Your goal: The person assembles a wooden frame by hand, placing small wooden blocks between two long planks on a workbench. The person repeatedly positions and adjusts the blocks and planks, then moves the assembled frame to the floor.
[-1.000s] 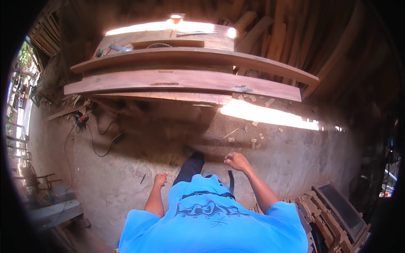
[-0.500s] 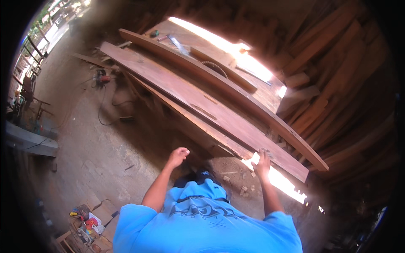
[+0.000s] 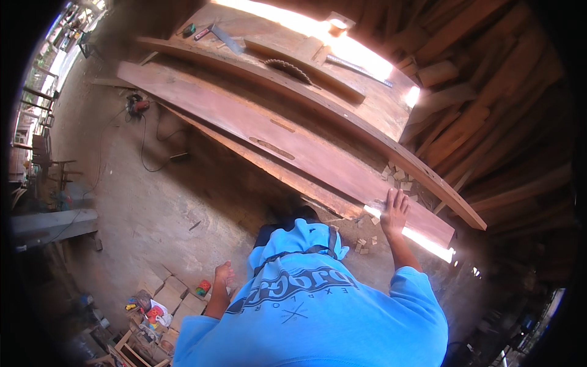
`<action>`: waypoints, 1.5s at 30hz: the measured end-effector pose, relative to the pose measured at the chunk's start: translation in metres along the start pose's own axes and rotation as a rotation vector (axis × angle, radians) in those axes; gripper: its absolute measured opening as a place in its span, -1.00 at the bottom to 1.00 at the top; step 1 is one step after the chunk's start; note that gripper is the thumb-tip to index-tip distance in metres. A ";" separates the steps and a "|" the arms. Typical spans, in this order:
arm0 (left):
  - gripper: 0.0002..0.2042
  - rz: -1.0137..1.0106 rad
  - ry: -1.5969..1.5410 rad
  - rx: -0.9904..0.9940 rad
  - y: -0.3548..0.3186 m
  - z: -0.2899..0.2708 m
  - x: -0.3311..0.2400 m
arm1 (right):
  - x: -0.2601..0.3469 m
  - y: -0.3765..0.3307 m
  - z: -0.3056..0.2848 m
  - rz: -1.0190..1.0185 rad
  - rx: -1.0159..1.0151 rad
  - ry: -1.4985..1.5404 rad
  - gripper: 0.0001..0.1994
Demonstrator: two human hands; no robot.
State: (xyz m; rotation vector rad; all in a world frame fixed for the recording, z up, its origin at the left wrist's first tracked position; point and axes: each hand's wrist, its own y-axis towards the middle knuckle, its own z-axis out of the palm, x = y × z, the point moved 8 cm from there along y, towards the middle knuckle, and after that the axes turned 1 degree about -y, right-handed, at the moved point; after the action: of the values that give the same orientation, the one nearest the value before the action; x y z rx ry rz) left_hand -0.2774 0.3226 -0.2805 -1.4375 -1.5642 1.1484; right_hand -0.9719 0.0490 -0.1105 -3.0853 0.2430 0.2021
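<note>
My right hand lies on the near edge of a long reddish wooden plank, close to its right end. Its fingers are spread over the wood, not wrapped round anything. Two narrow slots show in the plank's face. Low at my left side hangs my left hand, loosely curled and apparently holding nothing. Beyond the plank runs a second long board, set on edge. A rough-edged strip of wood shows below the plank's near side.
Behind the boards, a worktop carries a toothed circular blade, a square and a tape measure. Stacked timber fills the right. A corded power tool lies at left; a box of odds and ends sits lower left.
My left hand has dropped down and back toward my side. My right hand has moved slightly, from the plank's edge further onto its face. The whole view has shifted a little.
</note>
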 end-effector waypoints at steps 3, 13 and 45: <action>-0.41 0.141 0.001 -0.026 -0.005 0.036 -0.072 | -0.002 0.007 0.002 -0.009 0.041 -0.062 -0.25; -0.50 0.799 -0.152 0.241 -0.157 0.146 -0.363 | -0.011 0.033 -0.062 -0.183 0.373 0.284 -0.41; -0.44 0.246 -0.330 -0.442 -0.033 0.115 -0.062 | 0.396 0.264 -0.115 -0.737 0.310 0.682 -0.20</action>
State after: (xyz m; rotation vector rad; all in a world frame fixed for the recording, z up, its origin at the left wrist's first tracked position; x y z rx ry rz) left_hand -0.3874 0.2456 -0.2862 -1.8394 -2.0054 1.2853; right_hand -0.6118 -0.2782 -0.0570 -2.5864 -0.7592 -0.8167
